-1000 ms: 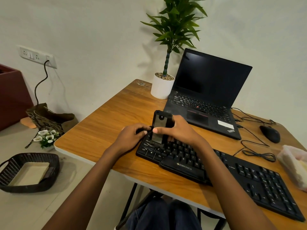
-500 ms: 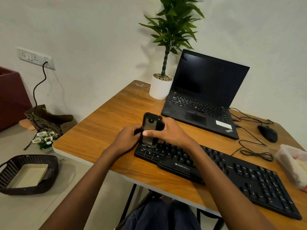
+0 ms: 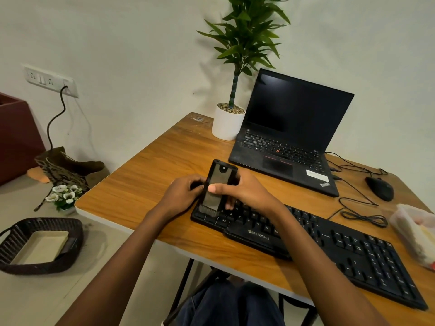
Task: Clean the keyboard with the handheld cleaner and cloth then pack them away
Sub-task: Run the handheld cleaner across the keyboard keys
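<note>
Desk surface (image 3: 150, 175), cleaner (image 3: 222, 176) now nearer left end of keyboard (image 3: 353, 252)

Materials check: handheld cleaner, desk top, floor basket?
Handheld cleaner: looks like black moulded plastic, semi-gloss panel catching light, short bristles at its lower end. Desk top: wood-grain finish, satin, pale edge band; probably laminate, not certain. Basket: dark woven wicker or plastic rattan; weave visible, can't tell which.

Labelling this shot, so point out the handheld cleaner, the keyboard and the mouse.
handheld cleaner (image 3: 220, 178), head view, upper front face.
keyboard (image 3: 353, 254), head view, keys right of centre.
mouse (image 3: 379, 188), head view, top shell.
</note>
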